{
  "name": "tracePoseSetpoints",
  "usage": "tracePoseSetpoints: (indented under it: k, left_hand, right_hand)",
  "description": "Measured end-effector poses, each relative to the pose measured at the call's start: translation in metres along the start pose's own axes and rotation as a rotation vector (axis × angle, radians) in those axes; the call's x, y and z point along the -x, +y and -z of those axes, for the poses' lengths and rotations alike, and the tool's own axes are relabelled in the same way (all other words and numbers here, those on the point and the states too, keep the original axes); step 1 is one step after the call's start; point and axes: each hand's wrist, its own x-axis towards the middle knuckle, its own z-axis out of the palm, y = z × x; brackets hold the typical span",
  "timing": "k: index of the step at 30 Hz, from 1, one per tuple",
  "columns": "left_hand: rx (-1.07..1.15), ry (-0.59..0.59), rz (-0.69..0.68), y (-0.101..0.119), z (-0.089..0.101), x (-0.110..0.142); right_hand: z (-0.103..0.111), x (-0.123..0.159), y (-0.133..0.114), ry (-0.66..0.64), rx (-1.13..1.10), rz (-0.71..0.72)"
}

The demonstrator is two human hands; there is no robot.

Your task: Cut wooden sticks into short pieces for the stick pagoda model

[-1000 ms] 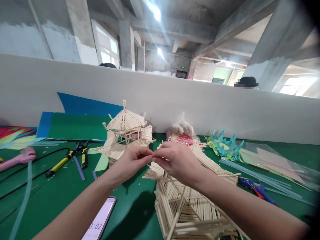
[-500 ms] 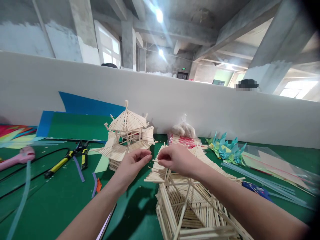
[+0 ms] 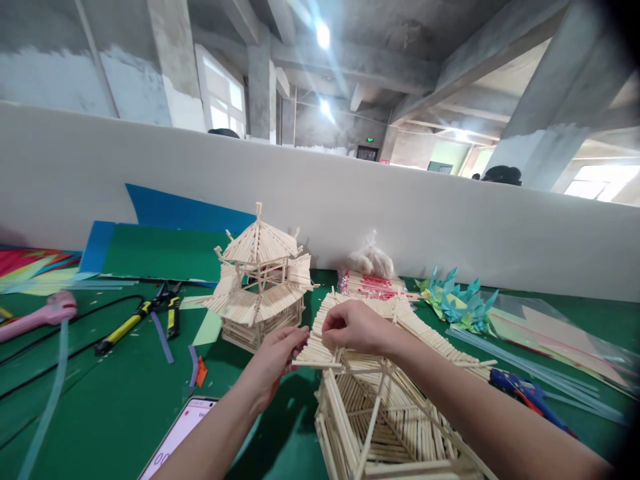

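Observation:
A larger pavilion model of thin wooden sticks [image 3: 350, 420] stands in front of me, with an unroofed middle and sloping stick eaves around it. My right hand [image 3: 357, 328] is closed in a pinch over its left eave. The fingertips touch the slats there and cover the end of a short wooden stick. My left hand [image 3: 275, 363] is at the outer tip of that same eave, fingers pressed together; what they pinch is hidden. Behind my left hand stands a smaller, roofed stick pavilion [image 3: 260, 280].
Left lie a pink glue gun [image 3: 50, 310], yellow-black pliers [image 3: 130, 323] and a phone [image 3: 183, 427]. A blue glue gun [image 3: 525, 393] and clear glue sticks [image 3: 530, 360] are right. Behind are bagged sticks [image 3: 373, 283], a blue-green paper decoration [image 3: 457, 300] and a white partition [image 3: 400, 207].
My right hand has lowered the short stick from above the eave onto its slats. My left hand has moved down and right to the eave's edge. The view has shifted slightly, showing more of the phone.

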Motion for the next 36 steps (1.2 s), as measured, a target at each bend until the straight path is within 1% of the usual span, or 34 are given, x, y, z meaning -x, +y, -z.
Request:
tracePoseSetpoints:
  k: [8, 14, 19, 26, 36]
  left_hand:
    - [-0.091, -0.047, 0.044, -0.001, 0.001, -0.007]
    - [-0.152, -0.068, 0.05, 0.004, -0.001, -0.007]
    - [-0.168, -0.061, 0.059, 0.007, -0.003, -0.004]
    - [-0.165, -0.05, 0.048, 0.008, -0.003, -0.004]
    - [-0.164, -0.065, 0.048, 0.006, 0.0, -0.006]
  right_hand:
    - [0.002, 0.0, -0.006, -0.045, 0.033, -0.037]
    - [0.013, -0.008, -0.011, -0.147, 0.007, -0.074]
    - [0.016, -0.014, -0.01, -0.209, -0.041, -0.104]
    - [0.017, -0.016, -0.011, -0.231, -0.075, -0.116]
    - [0.018, -0.017, -0.011, -0.263, -0.113, -0.129]
